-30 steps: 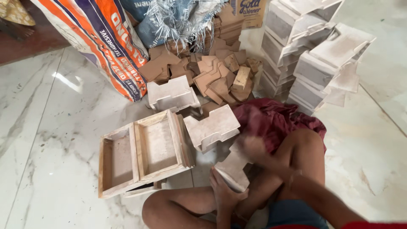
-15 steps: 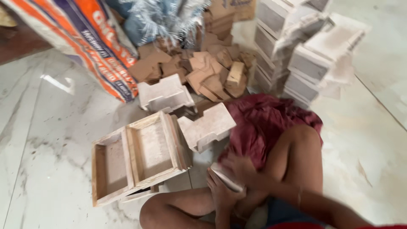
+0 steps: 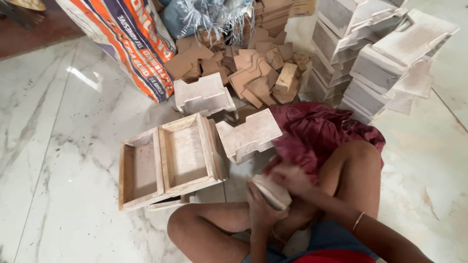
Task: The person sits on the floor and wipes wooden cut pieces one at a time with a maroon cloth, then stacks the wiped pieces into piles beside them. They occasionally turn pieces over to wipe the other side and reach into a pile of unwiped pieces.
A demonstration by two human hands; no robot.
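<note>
I sit on the marble floor with my legs folded. My left hand grips a small pale wooden piece from below, and my right hand presses on its top; that hand is blurred with motion. A maroon cloth lies just beyond my hands, over my knee. A two-compartment wooden tray rests to the left of my hands. A whitish notched wooden block lies between the tray and the cloth.
Another notched block sits farther back. Behind it is a heap of brown wooden offcuts. Stacks of whitish finished boxes stand at the back right. A striped orange sack leans at the back left.
The small wooden piece has dropped lower toward my lap, and my right hand has slid over its top. The view has shifted slightly.
</note>
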